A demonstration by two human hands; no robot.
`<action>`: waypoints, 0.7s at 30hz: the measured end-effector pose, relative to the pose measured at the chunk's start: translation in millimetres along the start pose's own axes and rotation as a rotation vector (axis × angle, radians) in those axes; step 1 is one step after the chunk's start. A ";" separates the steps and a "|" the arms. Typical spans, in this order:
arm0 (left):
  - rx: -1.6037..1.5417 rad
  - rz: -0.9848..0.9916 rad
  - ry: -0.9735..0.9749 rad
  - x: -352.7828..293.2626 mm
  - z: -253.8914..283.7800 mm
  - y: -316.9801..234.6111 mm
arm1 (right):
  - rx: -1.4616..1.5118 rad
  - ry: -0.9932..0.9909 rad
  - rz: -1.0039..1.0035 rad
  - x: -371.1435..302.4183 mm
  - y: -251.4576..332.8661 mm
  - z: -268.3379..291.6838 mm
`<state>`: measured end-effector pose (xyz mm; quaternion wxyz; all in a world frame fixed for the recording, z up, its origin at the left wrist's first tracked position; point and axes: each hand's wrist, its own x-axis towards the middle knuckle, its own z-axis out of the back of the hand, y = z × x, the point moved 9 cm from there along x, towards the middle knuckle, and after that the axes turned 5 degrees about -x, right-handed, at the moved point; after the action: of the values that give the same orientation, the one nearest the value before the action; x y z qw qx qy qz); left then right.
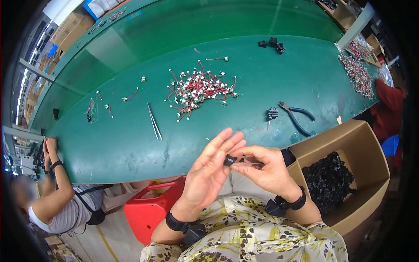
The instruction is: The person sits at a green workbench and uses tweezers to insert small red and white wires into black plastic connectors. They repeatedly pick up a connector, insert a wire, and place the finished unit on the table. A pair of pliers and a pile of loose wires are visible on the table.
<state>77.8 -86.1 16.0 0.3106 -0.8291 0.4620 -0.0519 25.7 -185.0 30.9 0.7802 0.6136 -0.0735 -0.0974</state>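
Observation:
In front of my body, above the near edge of the table, a small black plastic piece [230,160] is pinched between the thumb and fingers of my right hand [268,170]. A thin strip shows under those fingers, too small to name. My left hand [203,177] is beside the piece, palm turned up and fingers stretched out; its thumb lies close against the piece. Beyond my hands, a black ribbed block [271,114] with a short red wire rests on the green table [131,153], next to dark-handled pliers [298,118].
Red-wired white connectors [200,89] lie heaped mid-table, with tweezers [154,122] to their left. A cardboard box [364,153] of black parts stands at my right. Black pieces [275,45] lie at the back. A red stool [150,209] and another person [65,196] are left.

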 end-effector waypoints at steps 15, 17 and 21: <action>-0.172 0.050 -0.035 -5.3 34.8 5.9 | -0.253 0.047 0.353 24.3 48.6 13.3; -0.186 0.001 0.007 -1.5 40.3 -3.6 | -0.412 0.059 0.279 41.1 50.4 27.5; -0.125 -0.044 -0.033 13.0 42.5 -5.7 | -0.702 0.007 0.169 85.2 49.2 34.9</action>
<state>105.2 -74.4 -17.5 0.2647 -0.8575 0.4408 -0.0161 103.2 -227.3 86.5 0.9489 0.3002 -0.0833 -0.0499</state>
